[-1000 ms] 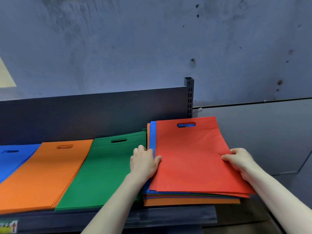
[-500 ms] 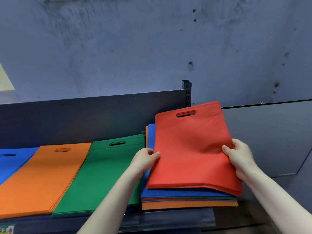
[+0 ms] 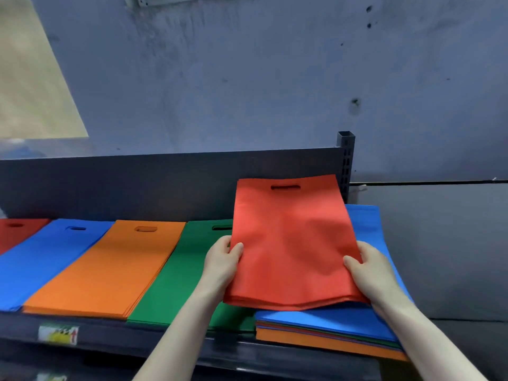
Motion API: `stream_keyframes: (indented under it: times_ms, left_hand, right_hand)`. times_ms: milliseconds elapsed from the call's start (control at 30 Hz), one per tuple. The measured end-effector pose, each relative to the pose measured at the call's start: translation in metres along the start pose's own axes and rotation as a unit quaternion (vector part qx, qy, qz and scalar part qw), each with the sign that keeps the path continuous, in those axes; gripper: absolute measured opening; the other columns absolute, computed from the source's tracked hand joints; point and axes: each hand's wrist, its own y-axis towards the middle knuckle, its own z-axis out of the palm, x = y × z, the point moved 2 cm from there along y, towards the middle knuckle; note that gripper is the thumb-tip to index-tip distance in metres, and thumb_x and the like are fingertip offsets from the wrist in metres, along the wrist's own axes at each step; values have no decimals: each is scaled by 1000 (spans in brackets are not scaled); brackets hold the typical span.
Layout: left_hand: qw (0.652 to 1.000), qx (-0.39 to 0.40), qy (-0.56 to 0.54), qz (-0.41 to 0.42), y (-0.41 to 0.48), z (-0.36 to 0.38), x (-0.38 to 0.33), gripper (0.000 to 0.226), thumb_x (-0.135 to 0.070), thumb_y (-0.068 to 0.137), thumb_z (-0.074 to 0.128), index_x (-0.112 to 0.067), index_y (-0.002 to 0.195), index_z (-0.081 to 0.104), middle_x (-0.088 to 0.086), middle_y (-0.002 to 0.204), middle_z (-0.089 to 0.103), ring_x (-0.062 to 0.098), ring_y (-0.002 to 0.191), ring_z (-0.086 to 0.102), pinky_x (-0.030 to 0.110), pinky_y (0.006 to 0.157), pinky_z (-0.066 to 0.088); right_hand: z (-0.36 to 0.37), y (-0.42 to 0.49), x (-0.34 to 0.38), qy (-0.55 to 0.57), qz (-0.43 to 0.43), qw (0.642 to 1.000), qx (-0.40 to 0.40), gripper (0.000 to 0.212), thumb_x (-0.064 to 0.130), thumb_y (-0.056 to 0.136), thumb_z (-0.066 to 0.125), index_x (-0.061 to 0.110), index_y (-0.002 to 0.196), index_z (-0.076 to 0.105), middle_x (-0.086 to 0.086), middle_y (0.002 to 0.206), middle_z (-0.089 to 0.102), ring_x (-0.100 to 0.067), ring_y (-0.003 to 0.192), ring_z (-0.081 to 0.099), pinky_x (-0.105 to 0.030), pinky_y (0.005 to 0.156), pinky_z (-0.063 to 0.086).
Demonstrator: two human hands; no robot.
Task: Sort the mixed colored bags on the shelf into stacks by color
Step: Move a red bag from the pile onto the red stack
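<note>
red bags (image 3: 291,243) lifted leftward, both hands

The red bags (image 3: 291,243) look like thin non-woven cloth, matt, with soft creases across the face. The orange stack (image 3: 110,268), green stack (image 3: 178,273) and blue stack (image 3: 46,259) show the same dull cloth finish, lying smooth. The shelf (image 3: 137,185) is dark painted metal, matt, as is its slotted post (image 3: 345,160). The wall (image 3: 275,78) looks rough, mottled and pitted. A label (image 3: 58,334) on the shelf edge looks glossy.
</note>
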Motion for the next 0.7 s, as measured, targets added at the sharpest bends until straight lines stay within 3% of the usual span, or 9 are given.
stream_keyframes:
  times_ms: [133, 233, 367, 533, 700]
  left_hand:
    - [999, -13, 27, -25, -15, -21, 21, 14, -23, 95, 53, -16, 104, 62, 2, 101, 68, 22, 93, 64, 43, 85, 53]
    - [995, -66, 71, -8, -27, -44, 34, 10, -20, 98, 48, -19, 103, 56, -3, 94, 62, 20, 82, 61, 34, 65, 52]
    - [987, -135, 87, 2, -39, -86, 54, 11, -21, 100, 46, -26, 101, 55, -12, 95, 62, 12, 90, 60, 33, 78, 50]
    - [980, -188, 65, -12, -51, -152, 85, 14, -24, 100, 45, -28, 101, 58, -11, 88, 66, 10, 80, 63, 38, 73, 54]
    - [967, -238, 81, -30, -60, -232, 120, 17, -27, 99, 46, -24, 110, 60, -8, 102, 66, 14, 94, 62, 37, 79, 52]
  right_hand:
    - [21, -4, 20, -15, -44, 999, -22, 23, 1, 89, 55, 12, 107, 64, 2, 90, 61, -19, 88, 54, -28, 75, 36]
    - [43, -14, 38, -2, -60, 998, -11, 22, 1, 89, 55, 12, 107, 65, 3, 90, 60, -18, 87, 53, -28, 75, 35]
    - [81, -35, 64, 39, -67, 997, 21, 24, 2, 91, 55, 15, 109, 63, 4, 92, 62, -17, 89, 56, -29, 77, 38]
    - [143, -60, 94, 71, -65, 995, 31, 24, 4, 89, 59, 12, 111, 64, 1, 95, 65, -23, 94, 61, -37, 85, 47]
    - [220, -93, 128, 85, -53, 995, 21, 32, 6, 84, 65, 5, 116, 64, -11, 110, 69, -29, 104, 63, -46, 94, 48]
